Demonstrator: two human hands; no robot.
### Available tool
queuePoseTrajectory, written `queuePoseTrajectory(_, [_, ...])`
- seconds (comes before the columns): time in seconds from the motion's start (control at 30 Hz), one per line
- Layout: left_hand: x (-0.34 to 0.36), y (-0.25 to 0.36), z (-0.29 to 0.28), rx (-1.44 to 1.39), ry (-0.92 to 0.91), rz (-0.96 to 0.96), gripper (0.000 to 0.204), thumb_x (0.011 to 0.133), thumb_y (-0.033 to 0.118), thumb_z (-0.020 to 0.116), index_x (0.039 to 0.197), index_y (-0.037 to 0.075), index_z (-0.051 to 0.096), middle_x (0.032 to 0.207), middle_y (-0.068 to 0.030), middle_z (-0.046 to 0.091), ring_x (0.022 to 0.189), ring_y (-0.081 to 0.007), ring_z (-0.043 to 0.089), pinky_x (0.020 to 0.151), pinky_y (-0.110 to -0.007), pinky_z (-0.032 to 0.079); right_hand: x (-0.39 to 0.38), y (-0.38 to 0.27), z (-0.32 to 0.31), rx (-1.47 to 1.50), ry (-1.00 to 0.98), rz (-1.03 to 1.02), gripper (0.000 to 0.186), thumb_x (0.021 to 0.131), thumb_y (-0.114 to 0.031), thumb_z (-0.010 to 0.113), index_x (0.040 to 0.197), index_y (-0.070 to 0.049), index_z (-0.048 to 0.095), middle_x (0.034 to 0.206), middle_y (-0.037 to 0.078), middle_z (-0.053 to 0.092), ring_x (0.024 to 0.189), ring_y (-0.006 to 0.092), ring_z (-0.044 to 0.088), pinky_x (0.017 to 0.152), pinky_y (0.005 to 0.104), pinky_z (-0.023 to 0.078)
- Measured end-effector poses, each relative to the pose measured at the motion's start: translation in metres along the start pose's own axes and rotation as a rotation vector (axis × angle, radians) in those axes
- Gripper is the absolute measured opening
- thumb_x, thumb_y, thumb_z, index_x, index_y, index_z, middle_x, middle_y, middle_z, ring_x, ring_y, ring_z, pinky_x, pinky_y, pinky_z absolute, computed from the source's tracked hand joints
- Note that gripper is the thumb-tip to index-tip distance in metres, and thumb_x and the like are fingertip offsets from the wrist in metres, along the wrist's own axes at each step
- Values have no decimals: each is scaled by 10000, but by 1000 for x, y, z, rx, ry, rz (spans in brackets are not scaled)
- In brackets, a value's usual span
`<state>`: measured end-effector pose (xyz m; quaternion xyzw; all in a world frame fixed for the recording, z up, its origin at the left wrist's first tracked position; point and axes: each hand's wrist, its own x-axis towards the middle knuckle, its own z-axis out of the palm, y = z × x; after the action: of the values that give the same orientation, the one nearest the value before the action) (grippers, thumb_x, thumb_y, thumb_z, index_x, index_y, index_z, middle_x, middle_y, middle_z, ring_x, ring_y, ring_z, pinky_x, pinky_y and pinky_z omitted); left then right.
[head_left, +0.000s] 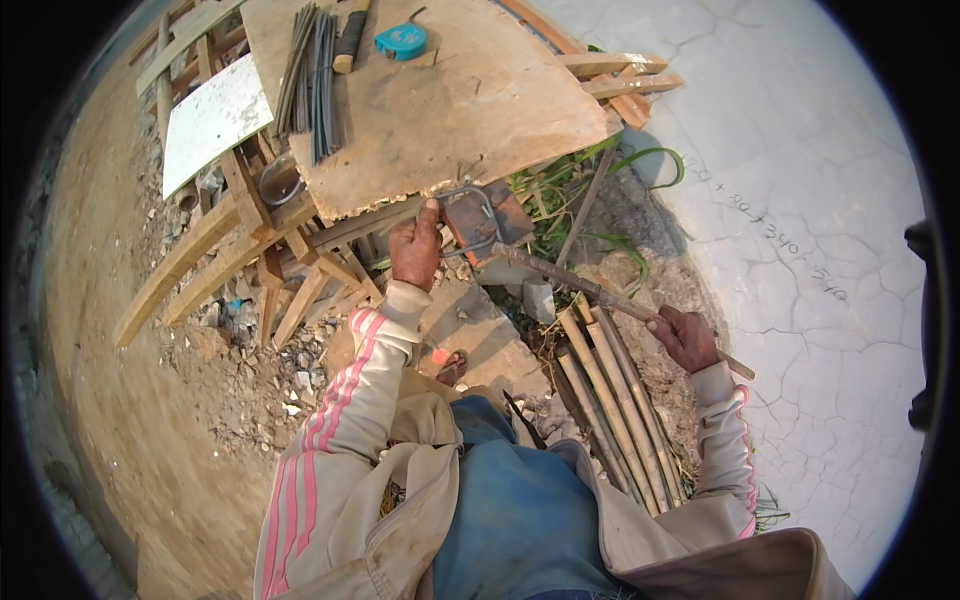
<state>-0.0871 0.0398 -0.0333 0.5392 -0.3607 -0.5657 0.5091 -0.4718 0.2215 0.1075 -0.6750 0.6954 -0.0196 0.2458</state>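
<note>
My left hand (416, 248) is closed on a thin grey steel rod (472, 191) bent into an angular loop. The loop lies over a rusty metal block (474, 222) at the near edge of a plywood-topped bench (440, 120). My right hand (684, 339) is wrapped round a long brown bar (580, 281), near its lower right end. The bar slants up to the left, and its far end meets the bent rod beside the block. Whether the bar's tip hooks round the rod is too small to tell.
On the bench lie straight steel rods (322, 90), a dark-handled tool (350, 40) and a teal tape measure (401, 41). Bamboo poles (620, 410) lean below my right arm, beside a cracked grey wall (790, 180). Timber beams (185, 262) jut out at left above rubble.
</note>
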Motion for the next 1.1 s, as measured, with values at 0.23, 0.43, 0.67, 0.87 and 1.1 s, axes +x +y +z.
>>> queuePoseTrajectory(0.23, [1,-2,-2,-5,-12,12,615,991,430,649,500,111,460,483,26,408,439,-92,314,425,-343,245,9,-1,-19,-81,-17,-18,472,975,-498,604,869,-39,634,590,208,530,589,426,578,575,503,435])
queuePoseTrajectory(0.43, [1,-4,-1,-19,-6,11,597,979,451,657,522,109,483,500,1,446,423,-101,373,403,-310,291,5,5,-4,-52,0,19,493,971,-530,592,868,-51,649,597,202,550,597,420,592,578,500,443])
queuePoseTrajectory(0.67, [1,-2,-1,-41,-25,-17,573,979,443,656,545,101,503,509,-13,463,415,-111,402,391,-298,319,-3,2,11,-28,55,46,490,952,-537,602,866,-57,649,638,196,594,622,418,616,600,488,471])
queuePoseTrajectory(0.87, [-4,8,6,-125,-3,-56,541,996,399,645,563,115,487,515,26,421,423,-85,339,408,-303,279,-10,4,31,-53,123,107,488,934,-535,616,863,-53,645,660,198,613,647,420,631,612,488,478])
queuePoseTrajectory(1.1, [-7,11,4,-130,-113,-14,487,1014,451,589,667,113,537,557,18,433,459,-96,372,414,-296,310,-39,-43,71,115,244,254,522,930,-560,618,854,-46,661,635,207,596,637,427,625,603,490,469])
